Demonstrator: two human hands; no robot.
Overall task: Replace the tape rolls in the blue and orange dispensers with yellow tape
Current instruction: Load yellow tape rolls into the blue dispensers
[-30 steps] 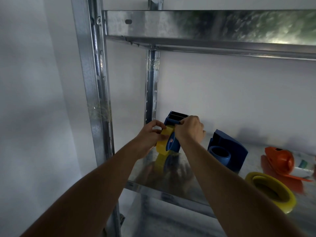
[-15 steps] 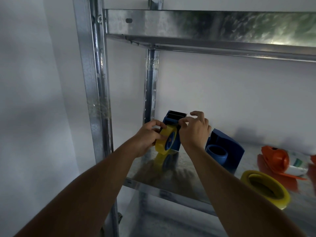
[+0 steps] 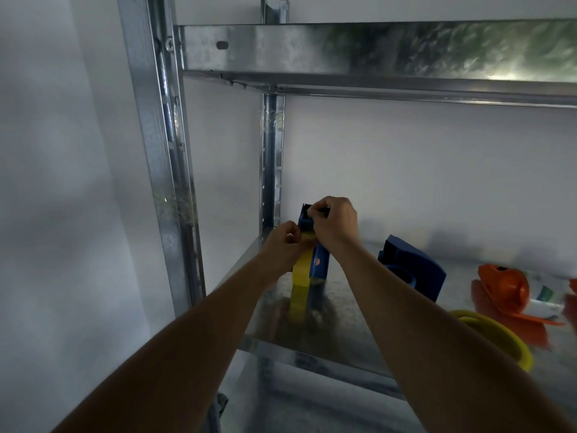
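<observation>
Nearest, one loose yellow roll (image 3: 505, 335) lies at the metal shelf (image 3: 327, 320) edge. One orange dispenser (image 3: 502, 285) lies beyond it. Two blue pieces: a loose one (image 3: 415, 270) and the dispenser (image 3: 320, 260) standing at the back left, a yellow roll (image 3: 301, 271) on it. The left hand (image 3: 285, 245) pinches that roll; the right hand (image 3: 335, 225), which was lower half a second ago, now pinches at the toothed top.
</observation>
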